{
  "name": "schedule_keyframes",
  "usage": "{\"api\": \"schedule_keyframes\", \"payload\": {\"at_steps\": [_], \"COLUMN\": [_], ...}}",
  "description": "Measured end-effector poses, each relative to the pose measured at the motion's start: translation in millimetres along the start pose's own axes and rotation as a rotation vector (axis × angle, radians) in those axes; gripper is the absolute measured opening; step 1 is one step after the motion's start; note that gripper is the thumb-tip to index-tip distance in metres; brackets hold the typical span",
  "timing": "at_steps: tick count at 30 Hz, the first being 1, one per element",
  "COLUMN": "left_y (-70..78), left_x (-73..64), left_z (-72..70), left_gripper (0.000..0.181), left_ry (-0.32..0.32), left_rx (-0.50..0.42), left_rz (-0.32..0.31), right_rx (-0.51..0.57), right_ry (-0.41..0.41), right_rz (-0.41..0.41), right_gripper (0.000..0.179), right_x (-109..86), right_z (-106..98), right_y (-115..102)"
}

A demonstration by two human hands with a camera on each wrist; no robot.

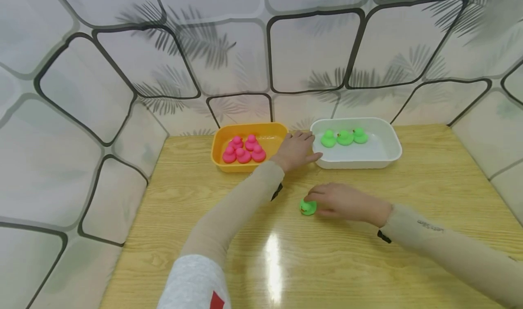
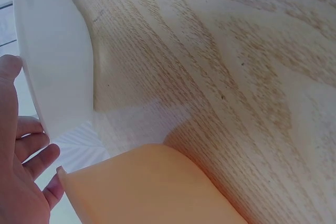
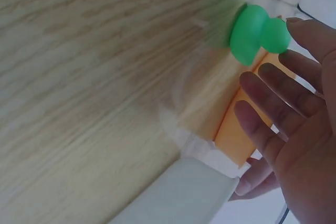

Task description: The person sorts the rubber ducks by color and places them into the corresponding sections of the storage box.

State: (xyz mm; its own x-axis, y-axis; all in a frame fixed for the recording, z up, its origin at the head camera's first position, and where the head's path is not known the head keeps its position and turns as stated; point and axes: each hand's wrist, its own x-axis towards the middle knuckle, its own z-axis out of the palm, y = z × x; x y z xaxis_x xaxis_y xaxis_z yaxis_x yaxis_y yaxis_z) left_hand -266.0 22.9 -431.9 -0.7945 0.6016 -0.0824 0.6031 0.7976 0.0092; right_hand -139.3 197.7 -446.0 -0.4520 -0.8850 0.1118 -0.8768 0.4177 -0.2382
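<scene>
My right hand (image 1: pixel 347 203) is low over the table, thumb and index fingertip at either side of the head of a green rubber duck (image 1: pixel 307 207), pinching it. In the right wrist view the green duck (image 3: pixel 249 35) stands at the fingertips, the other fingers loosely spread. My left hand (image 1: pixel 295 151) reaches between two trays, fingers extended. Its thumb and fingertips lie along the left rim of the white tray (image 2: pixel 58 51), while the little finger is at the corner of the orange tray (image 2: pixel 152 187). Three green ducks (image 1: pixel 345 137) sit inside the white tray (image 1: pixel 359 164).
The orange tray (image 1: pixel 229 168) at the back left holds several pink ducks (image 1: pixel 243 155). Both trays stand near the patterned backdrop (image 1: pixel 314 50) behind the wooden table (image 1: pixel 204 200). A similar wall (image 1: pixel 53 154) rises along the left side.
</scene>
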Motion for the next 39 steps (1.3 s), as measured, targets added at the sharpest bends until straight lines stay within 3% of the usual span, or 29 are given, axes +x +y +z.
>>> {"api": "schedule_keyframes", "payload": {"at_steps": [8,19,27,39], "left_y": [0.2,0.4,0.5,0.0], "left_x": [-1.3,-1.8,-1.0,-0.6], "left_z": [0.4,0.8,0.4,2.3], "left_gripper": [0.073,0.073,0.073,0.072], "left_ry": [-0.002,0.003,-0.003,0.01], "left_rx": [-0.004,-0.015,-0.008,-0.007], "left_rz": [-0.001,0.002,-0.006,-0.007], "right_rx": [0.012,0.017,0.042,0.035], "right_ry": [-0.007,-0.031,-0.03,0.045], "right_rz": [0.014,0.019,0.036,0.023], "right_gripper": [0.035,0.029,0.026,0.02], "right_x": [5.3,4.5,-2.4,-26.0], "right_z": [14,13,13,10], "right_y": [-2,-4,-5,1]}}
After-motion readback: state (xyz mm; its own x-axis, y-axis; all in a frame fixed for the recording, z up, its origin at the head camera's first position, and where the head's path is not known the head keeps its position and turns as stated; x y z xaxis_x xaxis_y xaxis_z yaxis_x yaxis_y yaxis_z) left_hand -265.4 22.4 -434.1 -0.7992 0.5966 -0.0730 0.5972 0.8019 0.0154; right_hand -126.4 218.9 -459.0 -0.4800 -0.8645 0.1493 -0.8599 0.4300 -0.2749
